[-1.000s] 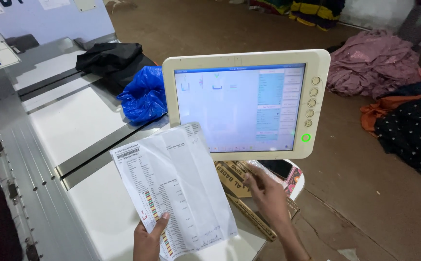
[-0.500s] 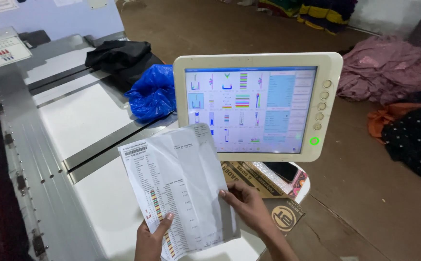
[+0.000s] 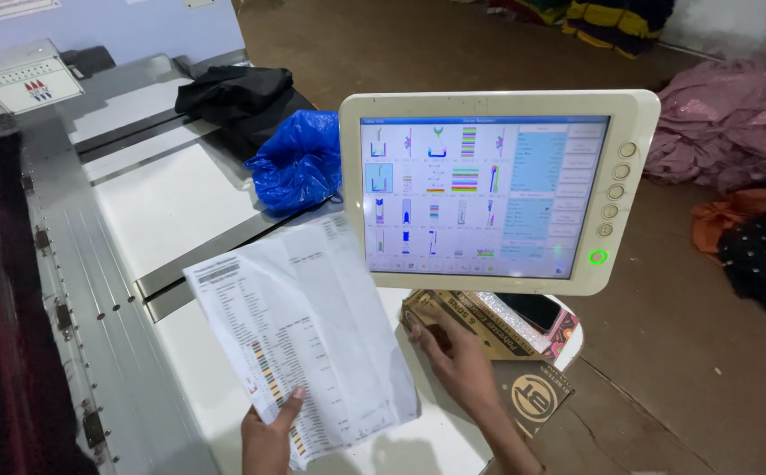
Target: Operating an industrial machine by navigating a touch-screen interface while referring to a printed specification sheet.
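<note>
Head view: your left hand (image 3: 269, 440) pinches the printed sheet (image 3: 299, 339) by its lower edge, holding it over the white machine table (image 3: 167, 207) near its front edge. Your right hand (image 3: 462, 361), which held the sheet's right edge half a second ago, has let go and now lies open-fingered against the brown box (image 3: 480, 325) under the touchscreen (image 3: 488, 189).

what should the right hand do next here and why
Probably lift the right hand off the brown box and up to the screen. The left hand holds the printed sheet up beside it, the screen is lit with a grid of icons, and the right hand rests just below it.
</note>
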